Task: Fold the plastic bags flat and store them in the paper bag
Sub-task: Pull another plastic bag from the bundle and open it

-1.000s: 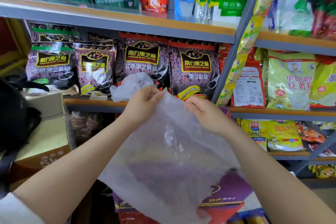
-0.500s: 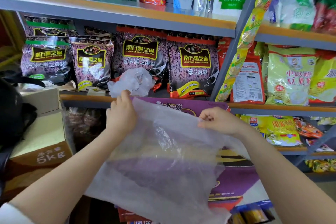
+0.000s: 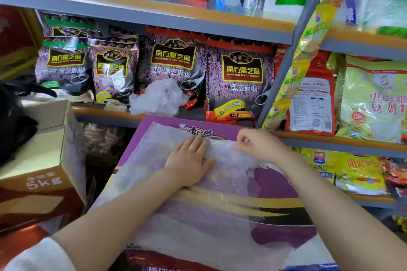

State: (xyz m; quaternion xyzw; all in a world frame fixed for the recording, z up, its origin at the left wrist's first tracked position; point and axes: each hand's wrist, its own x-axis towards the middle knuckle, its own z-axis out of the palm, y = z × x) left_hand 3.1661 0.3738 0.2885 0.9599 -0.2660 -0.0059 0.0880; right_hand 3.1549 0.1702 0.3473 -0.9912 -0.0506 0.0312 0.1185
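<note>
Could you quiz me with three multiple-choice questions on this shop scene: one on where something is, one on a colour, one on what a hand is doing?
1. Where does the clear plastic bag lie?
A. on the purple box
B. hanging on a hook
C. on the floor

2. What colour is the box beneath it?
A. green
B. purple
C. white

3. What is the left hand doing?
A. pressing flat on the bag
B. gripping a bottle
C. hanging idle

Answers: 1 A, the bag is spread over the box top. 2 B, purple shows through and around the plastic. 3 A, its fingers lie straight on the bag while the right hand pinches the edge.
</note>
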